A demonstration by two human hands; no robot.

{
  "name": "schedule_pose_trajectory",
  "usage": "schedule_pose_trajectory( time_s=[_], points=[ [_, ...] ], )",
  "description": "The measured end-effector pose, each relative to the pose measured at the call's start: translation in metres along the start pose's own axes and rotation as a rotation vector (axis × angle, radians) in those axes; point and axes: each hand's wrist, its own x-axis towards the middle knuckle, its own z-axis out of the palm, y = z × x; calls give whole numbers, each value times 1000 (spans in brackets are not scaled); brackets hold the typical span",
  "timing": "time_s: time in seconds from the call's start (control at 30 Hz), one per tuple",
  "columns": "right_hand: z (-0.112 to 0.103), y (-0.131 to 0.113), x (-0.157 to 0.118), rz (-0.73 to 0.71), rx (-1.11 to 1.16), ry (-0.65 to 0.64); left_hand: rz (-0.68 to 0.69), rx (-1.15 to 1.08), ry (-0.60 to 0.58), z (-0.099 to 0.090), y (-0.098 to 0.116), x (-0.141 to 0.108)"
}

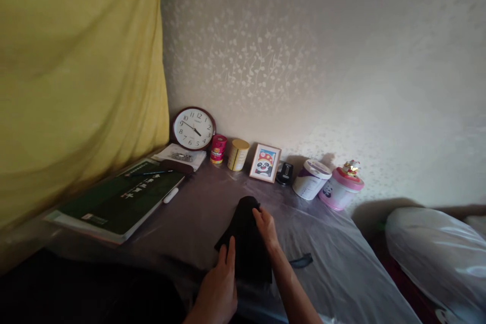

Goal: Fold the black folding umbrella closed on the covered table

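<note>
A black piece of cloth [248, 243], rounded at its far end and wider towards me, lies on the table near its front edge. What kind of article it is, I cannot make out. My right hand [266, 225] is closed on the cloth's upper right edge, thumb and fingers pinched together. At the cloth's lower left, my left hand [222, 281] rests with its fingers stretched out against the fabric. A small dark strip [301, 261] lies on the table just right of my right forearm.
On the left lie a large green book [114, 202], a dark case [172, 166] and a white pen-like object [170, 195]. Along the wall stand a clock [194, 129], a red can [218, 149], a yellow can [238, 155], a panda picture frame [265, 163] and tubs [311, 180].
</note>
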Motion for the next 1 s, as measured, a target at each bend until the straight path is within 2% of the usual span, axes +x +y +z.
schedule_pose_trajectory(
  time_s=[0.1,0.23,0.4,0.5,0.67,0.83,1.0],
  points=[
    [12,-6,5,16,-68,-26,12,-28,11,0,-1,1],
    [14,-12,2,37,-70,-95,-14,-36,9,1,-1,2],
    [9,-19,-13,150,212,-284,0,-52,36,4,-3,2],
    [7,-22,-21,150,327,-352,13,-46,58,7,-5,2],
    [8,-27,-26,68,285,-415,19,-53,92,8,-6,3],
    [7,-38,-24,-239,-17,-421,17,-77,87,7,-7,2],
    [6,-47,-17,-264,-147,-506,25,-69,97,6,-5,0]
  ],
)
